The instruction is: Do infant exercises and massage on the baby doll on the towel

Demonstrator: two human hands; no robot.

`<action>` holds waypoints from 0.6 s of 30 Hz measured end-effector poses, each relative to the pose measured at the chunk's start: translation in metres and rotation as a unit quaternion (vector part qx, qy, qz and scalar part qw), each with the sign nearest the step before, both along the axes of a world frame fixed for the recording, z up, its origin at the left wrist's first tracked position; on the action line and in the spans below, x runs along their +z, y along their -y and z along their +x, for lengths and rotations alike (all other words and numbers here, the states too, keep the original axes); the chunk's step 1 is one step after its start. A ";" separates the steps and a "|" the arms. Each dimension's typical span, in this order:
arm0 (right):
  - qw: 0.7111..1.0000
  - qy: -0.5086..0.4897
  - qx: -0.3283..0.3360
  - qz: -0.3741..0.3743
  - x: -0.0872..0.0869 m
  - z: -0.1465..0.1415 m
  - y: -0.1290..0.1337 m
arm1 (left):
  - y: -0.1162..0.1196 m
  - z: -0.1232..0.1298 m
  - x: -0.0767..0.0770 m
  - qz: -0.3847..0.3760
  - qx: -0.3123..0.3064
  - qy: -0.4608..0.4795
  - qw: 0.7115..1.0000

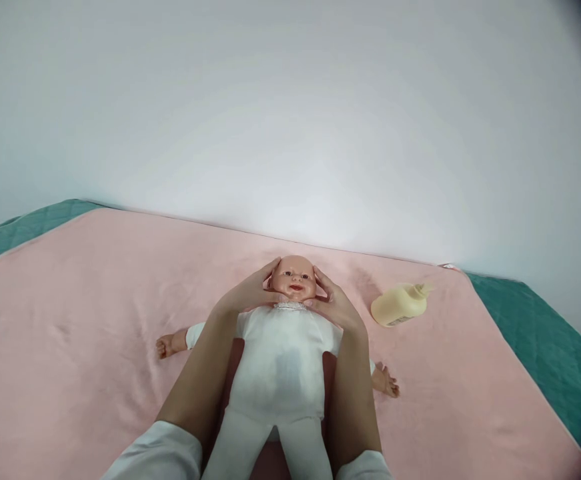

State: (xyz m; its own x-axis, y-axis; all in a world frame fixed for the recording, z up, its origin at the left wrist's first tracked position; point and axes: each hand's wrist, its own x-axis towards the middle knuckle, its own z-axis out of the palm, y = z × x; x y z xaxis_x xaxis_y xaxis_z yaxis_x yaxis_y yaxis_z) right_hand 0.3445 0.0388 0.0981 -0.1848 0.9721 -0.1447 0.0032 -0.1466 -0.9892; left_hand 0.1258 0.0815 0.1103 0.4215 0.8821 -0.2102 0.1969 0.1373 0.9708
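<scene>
A baby doll (284,363) with a white cloth body lies on its back, its head up toward the wall and its legs toward me. My left hand (254,288) cups one side of the doll's head, thumb along the jaw and fingertips by the temple. On the opposite side my right hand (336,305) does the same, its thumb under the chin. Both palms are partly hidden by the angle. The doll's arms stretch out sideways beyond my forearms.
A pale yellow pump bottle (397,307) lies on its side to the right of the doll. Under everything spreads a pink blanket (85,320), over a green quilted pad (535,333). A plain white wall (290,120) rises behind.
</scene>
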 end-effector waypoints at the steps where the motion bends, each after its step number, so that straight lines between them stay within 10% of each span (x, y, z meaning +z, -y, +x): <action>1: 1.000 -0.001 -0.002 -0.004 0.000 -0.001 0.000 | 0.000 0.002 0.002 0.009 -0.013 0.009 1.000; 18: 0.995 0.079 -0.013 0.062 -0.017 -0.008 -0.008 | -0.010 0.019 -0.034 0.098 0.044 -0.047 0.993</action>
